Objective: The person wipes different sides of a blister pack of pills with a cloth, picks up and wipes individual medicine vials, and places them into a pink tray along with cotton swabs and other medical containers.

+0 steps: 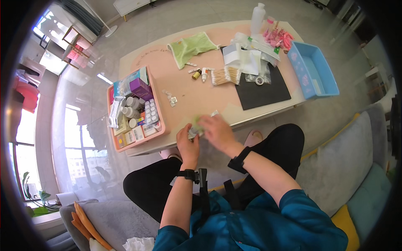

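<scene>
Over the near edge of the low table (176,116), my left hand (188,144) pinches a small, pale, shiny item (192,132) whose kind I cannot tell. Just right of it is my right hand (218,130), blurred, with a blurry green thing (198,123) at its fingertips. A small clear piece (214,113) shows beyond the right fingers. Left of my hands stands a pink basket (165,125) packed with medicine boxes, white bottles and a blister pack (151,112). Small white packet pieces (172,101) lie beside the basket.
Farther back lie a green cloth (190,48), a brown vial (196,74), a white dropper bottle (204,75) and cotton swabs (225,76). A black mat (267,97) bears plastic bags and a tape roll (259,81). At right are a blue bin (317,72) and a white bottle (258,18).
</scene>
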### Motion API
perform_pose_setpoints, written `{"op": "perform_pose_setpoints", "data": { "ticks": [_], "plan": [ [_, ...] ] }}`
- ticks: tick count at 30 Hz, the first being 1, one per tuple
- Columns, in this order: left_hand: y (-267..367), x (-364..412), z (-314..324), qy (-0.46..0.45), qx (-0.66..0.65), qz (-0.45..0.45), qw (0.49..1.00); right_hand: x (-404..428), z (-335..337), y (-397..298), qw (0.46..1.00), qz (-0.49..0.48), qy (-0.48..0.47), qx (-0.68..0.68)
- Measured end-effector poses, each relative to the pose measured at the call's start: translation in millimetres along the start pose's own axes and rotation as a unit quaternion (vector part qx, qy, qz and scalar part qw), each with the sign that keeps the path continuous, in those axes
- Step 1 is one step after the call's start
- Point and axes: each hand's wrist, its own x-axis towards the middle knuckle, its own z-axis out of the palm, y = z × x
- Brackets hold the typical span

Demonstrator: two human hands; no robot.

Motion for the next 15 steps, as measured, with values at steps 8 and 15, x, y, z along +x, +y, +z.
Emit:
{"op": "perform_pose_setpoints", "data": {
  "ticks": [8,15],
  "plan": [
    [3,2,-2,-0.009,0.027,0.028,0.999,-2,17,8,0.995,0.008,-0.097,0.005],
    [3,0,-3,0.002,0.032,0.019,0.999,3,-8,49,0.994,0.086,-0.038,-0.051]
  ]
}}
